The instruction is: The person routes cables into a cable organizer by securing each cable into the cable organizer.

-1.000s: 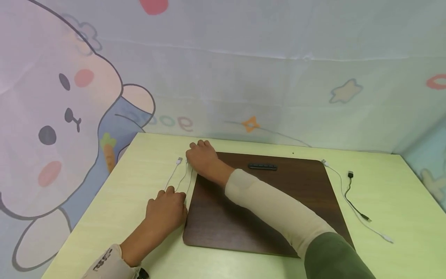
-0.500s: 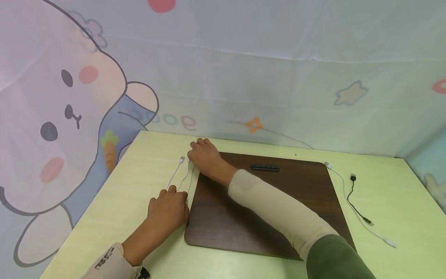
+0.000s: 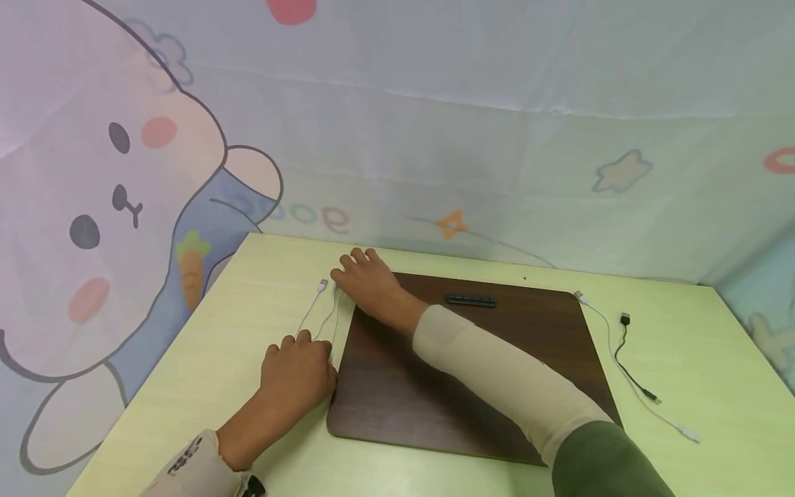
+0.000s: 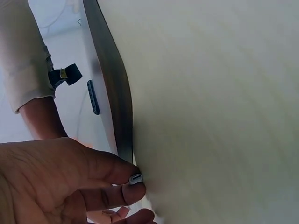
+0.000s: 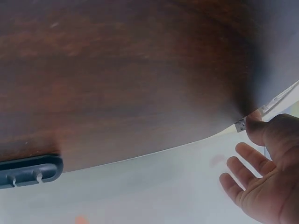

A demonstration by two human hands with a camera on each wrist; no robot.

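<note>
In the head view my left hand (image 3: 297,369) rests low beside the left edge of a dark brown board (image 3: 435,386). Its thumb and finger pinch a small white cable connector (image 4: 135,179), seen in the left wrist view. My right hand (image 3: 366,281) reaches across to the board's far left corner. The right wrist view shows its thumb at a metal USB plug (image 5: 240,125), other fingers spread apart. Thin white cables run between the hands, and a white USB cable (image 3: 308,310) lies leftmost, its plug facing away. Its near end is hidden by my left hand.
A dark cable clip strip (image 3: 470,301) with slots sits near the board's far edge. To the right of the board lie a white cable (image 3: 649,408) and a short black USB cable (image 3: 629,373). A printed cloth (image 3: 435,124) hangs behind the pale table (image 3: 702,345).
My right hand's fingers have spread a little at the board's far left corner. The left hand stays in place, and the view has shifted slightly.
</note>
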